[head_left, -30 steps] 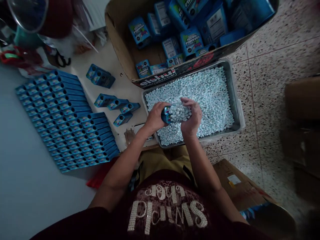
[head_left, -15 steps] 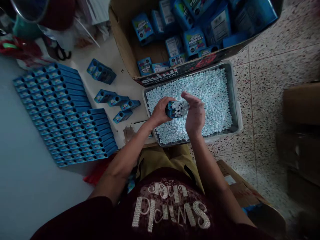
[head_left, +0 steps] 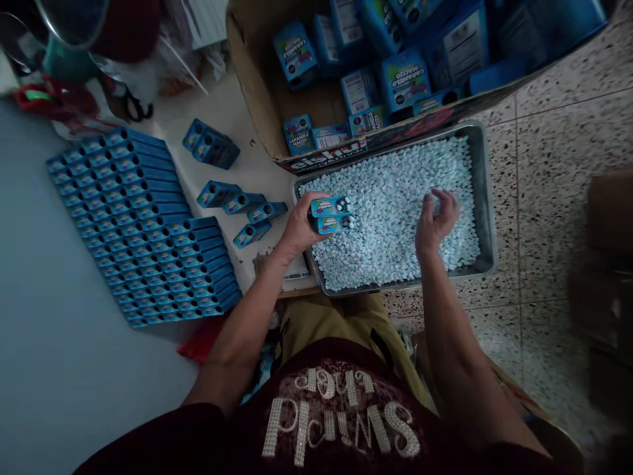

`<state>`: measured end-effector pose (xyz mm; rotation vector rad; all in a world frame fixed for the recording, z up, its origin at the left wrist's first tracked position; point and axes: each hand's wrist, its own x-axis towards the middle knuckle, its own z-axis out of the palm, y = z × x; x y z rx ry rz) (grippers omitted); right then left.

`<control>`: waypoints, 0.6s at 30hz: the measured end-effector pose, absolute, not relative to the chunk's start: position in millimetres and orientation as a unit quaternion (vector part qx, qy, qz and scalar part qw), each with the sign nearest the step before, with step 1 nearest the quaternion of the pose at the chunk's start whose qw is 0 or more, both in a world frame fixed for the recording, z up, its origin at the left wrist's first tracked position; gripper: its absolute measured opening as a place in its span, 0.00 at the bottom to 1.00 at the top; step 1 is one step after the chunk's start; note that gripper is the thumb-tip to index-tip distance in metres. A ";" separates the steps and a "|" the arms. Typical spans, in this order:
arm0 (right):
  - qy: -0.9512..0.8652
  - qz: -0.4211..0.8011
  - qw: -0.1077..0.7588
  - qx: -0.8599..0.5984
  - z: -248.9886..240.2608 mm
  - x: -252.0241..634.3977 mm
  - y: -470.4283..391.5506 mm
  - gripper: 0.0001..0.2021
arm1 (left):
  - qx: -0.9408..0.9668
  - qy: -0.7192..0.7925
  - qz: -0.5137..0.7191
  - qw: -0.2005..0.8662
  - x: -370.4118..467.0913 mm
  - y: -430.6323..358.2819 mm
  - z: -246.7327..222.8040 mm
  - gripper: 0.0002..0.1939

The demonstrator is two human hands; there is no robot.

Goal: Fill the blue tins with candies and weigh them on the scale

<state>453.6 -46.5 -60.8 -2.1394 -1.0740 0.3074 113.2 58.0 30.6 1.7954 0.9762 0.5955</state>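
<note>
My left hand [head_left: 299,227] is closed around two small blue candy boxes [head_left: 324,216], held side by side over the left part of a metal tray [head_left: 487,198]. White candies show at the holes in their tops. The tray is filled with small pale candies [head_left: 390,218]. Over its right part is my right hand [head_left: 438,221], open, its fingers curved and a gap between thumb and fingers. I see nothing held in it.
Left of the tray, several blue boxes [head_left: 212,145] stand on the white table [head_left: 267,244], beside a big block of stacked blue boxes [head_left: 133,231]. A cardboard carton [head_left: 257,105] of more boxes borders the tray's far side. Black-handled scissors [head_left: 137,109] lie at the far left.
My right hand has moved right, away from the boxes, across the tray. The loose candies heaped at the box openings are gone from there, and the left hand has tilted the boxes.
</note>
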 end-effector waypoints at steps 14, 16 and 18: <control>-0.197 0.296 0.559 -0.749 -43.8 330.2 5.1 0.16 | 0.697 0.454 0.260 0.491 86.7 32.4 -12.0 0.42; -0.120 0.412 0.615 -0.662 -25.8 322.8 2.2 0.16 | 0.708 0.452 0.252 0.481 88.7 32.6 -6.5 0.43; -0.064 0.502 0.647 -0.570 -2.4 315.4 -0.1 0.18 | 0.719 0.452 0.242 0.470 91.3 32.5 0.0 0.42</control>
